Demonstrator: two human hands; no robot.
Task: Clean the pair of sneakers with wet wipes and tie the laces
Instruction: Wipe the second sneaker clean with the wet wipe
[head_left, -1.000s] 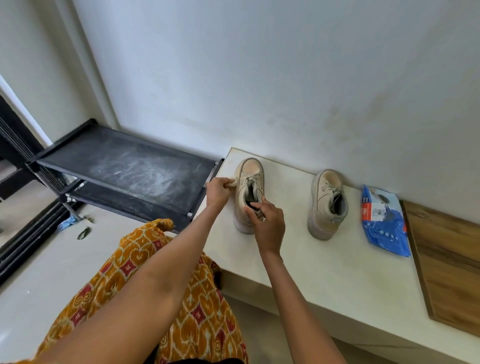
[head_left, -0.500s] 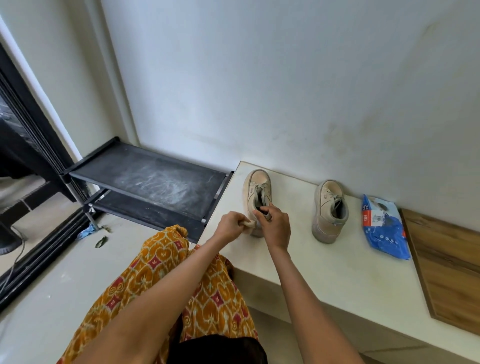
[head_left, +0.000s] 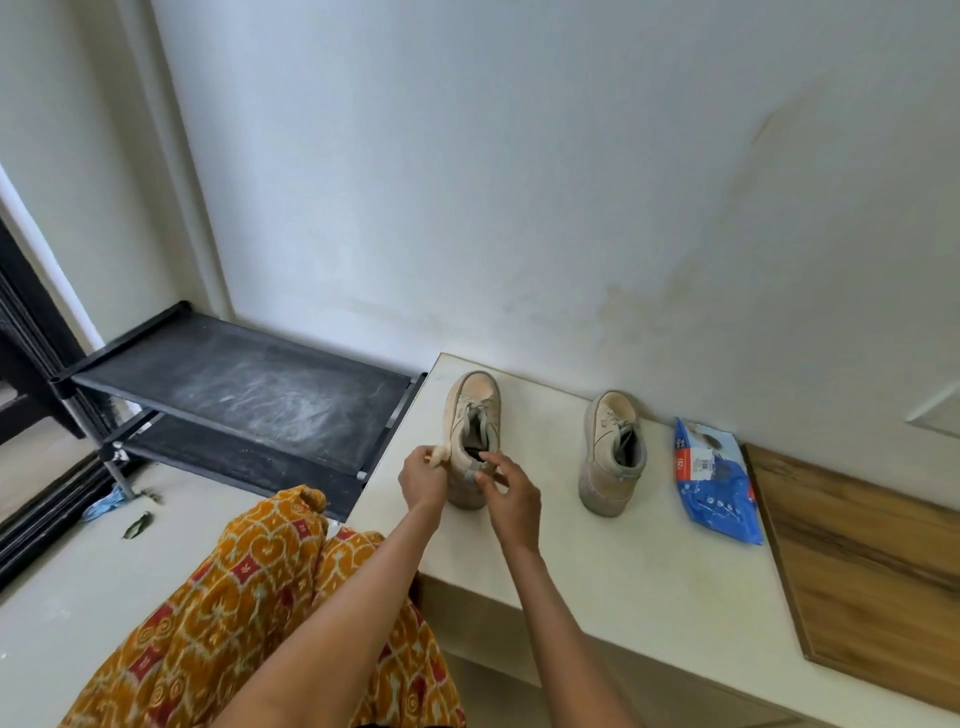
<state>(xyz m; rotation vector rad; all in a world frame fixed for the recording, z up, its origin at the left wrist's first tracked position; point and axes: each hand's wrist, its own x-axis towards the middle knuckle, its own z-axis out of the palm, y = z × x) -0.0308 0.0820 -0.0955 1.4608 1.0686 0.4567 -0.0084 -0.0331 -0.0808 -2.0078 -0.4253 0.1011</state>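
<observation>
Fingers (head_left: 480, 457) of right hand (head_left: 506, 493) pinch the sneaker (head_left: 470, 415) collar; left hand (head_left: 423, 478) clamps a wet wipe (head_left: 440, 453) (heel-side); hard scrubbing could tip the sneaker off the table (head_left: 649, 571).

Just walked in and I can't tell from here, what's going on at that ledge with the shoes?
A person is cleaning a pair of beige sneakers on a pale ledge. The left hand holds a crumpled wipe against the side of the left sneaker, near its heel, while the right hand grips that shoe's collar. The other sneaker stands untouched to the right, beside a blue wipes pack.
</observation>
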